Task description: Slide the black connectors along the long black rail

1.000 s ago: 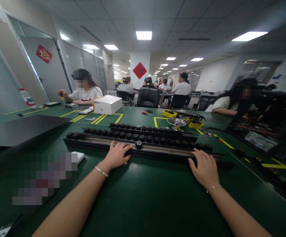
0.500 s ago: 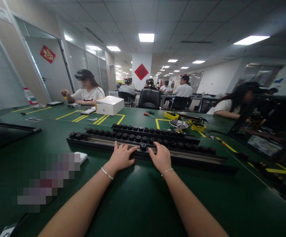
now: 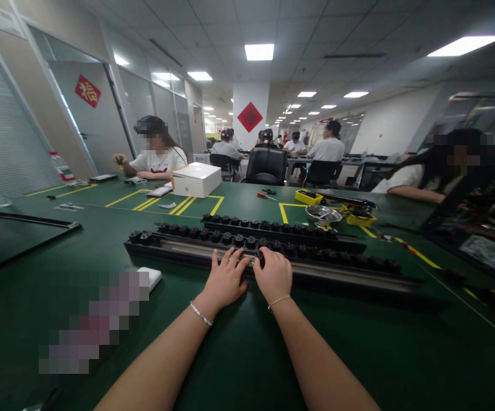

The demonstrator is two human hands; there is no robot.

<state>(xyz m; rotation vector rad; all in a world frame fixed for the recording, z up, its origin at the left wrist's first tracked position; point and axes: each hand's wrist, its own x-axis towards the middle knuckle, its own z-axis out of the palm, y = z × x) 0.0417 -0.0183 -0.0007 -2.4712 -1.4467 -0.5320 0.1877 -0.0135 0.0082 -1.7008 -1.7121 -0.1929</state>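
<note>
Head view: the left hand point(image 3: 226, 279) lies spread on the mostly bare front rail point(image 3: 174, 256); the right hand point(image 3: 274, 275) grips a black knob point(image 3: 261, 261); rear rails point(image 3: 342, 242) carry long rows.

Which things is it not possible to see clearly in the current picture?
All in the head view:
- Black part: mostly hidden by the right hand; grip unclear.
- White-ended object: mostly covered by pixelation.
- Metal bowl's contents: too small to identify.
- Black frame: cut off by the left edge.
</note>
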